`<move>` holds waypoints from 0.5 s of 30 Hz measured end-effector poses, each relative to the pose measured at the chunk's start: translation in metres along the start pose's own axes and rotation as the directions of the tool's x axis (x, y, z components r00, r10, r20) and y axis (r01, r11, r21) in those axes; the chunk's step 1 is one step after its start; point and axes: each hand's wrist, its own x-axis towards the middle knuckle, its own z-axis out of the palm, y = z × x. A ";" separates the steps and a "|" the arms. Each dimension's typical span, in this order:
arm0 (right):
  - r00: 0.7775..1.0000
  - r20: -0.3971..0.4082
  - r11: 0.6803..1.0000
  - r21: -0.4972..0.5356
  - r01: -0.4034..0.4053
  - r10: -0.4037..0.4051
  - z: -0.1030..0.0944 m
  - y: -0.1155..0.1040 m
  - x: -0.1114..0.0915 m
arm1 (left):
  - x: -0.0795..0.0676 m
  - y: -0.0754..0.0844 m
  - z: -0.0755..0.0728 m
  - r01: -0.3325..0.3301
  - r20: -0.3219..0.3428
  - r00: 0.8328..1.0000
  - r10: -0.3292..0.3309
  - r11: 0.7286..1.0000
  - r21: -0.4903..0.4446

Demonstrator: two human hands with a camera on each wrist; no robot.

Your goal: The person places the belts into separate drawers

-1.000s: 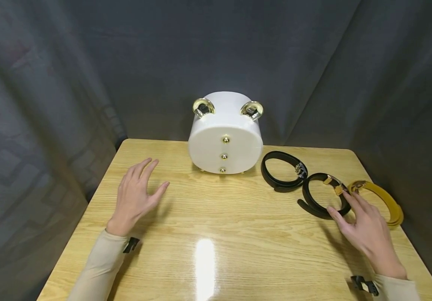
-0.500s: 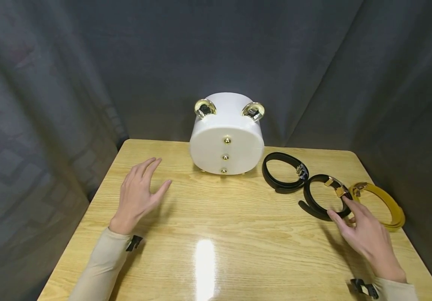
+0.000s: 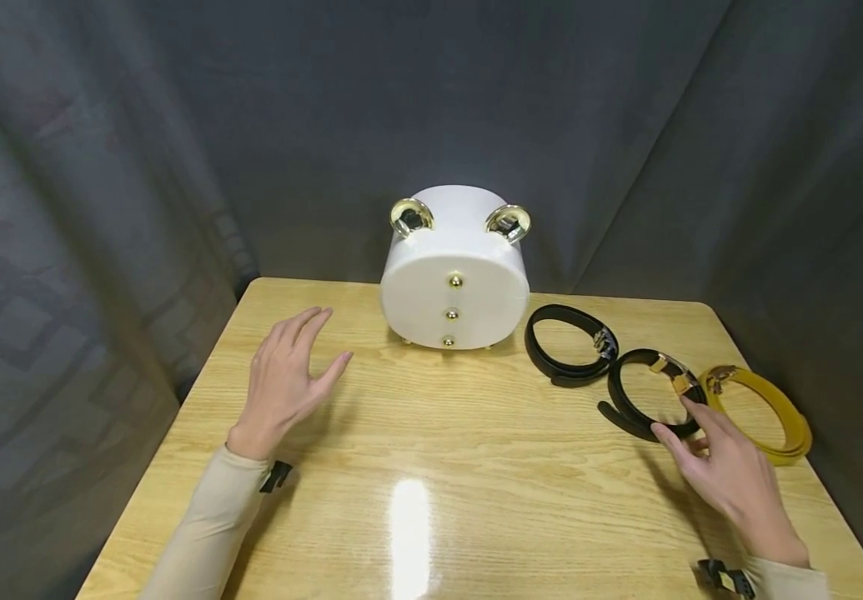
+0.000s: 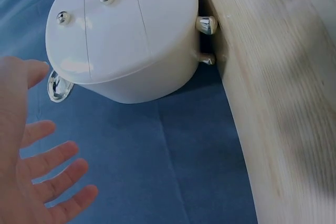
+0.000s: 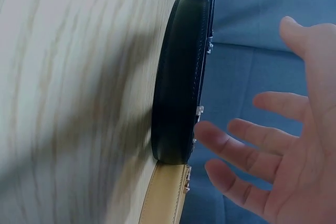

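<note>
My right hand (image 3: 735, 483) hovers low at the near side of a coiled black belt (image 3: 632, 420) with a gold buckle. Its thumb and index finger overlap the coil in the head view. In the right wrist view the slightly bent fingers stand beside the black belt (image 5: 181, 77), holding nothing. A second black belt (image 3: 566, 372) with a silver buckle lies to its left, a yellow belt (image 3: 797, 433) to its right. Over the table's left part my left hand (image 3: 281, 387) is held with fingers spread and nothing in it.
A white oval drawer box (image 3: 416, 300) with gold ears and three round knobs stands at the table's back middle. In the left wrist view, seams divide the box's front (image 4: 113, 30). Dark curtains (image 3: 431, 100) hang behind and beside the wooden table (image 3: 476, 467).
My left hand has drifted slightly right and up. The right hand has shifted slightly left and down, its fingers a little more bent. The belts and box stay in place as the view shifts slightly.
</note>
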 end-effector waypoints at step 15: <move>1.000 -0.003 1.000 0.008 0.000 0.000 0.004 0.003 0.001 | 0.011 0.013 0.007 -0.033 -0.041 0.999 0.031 0.999 -0.034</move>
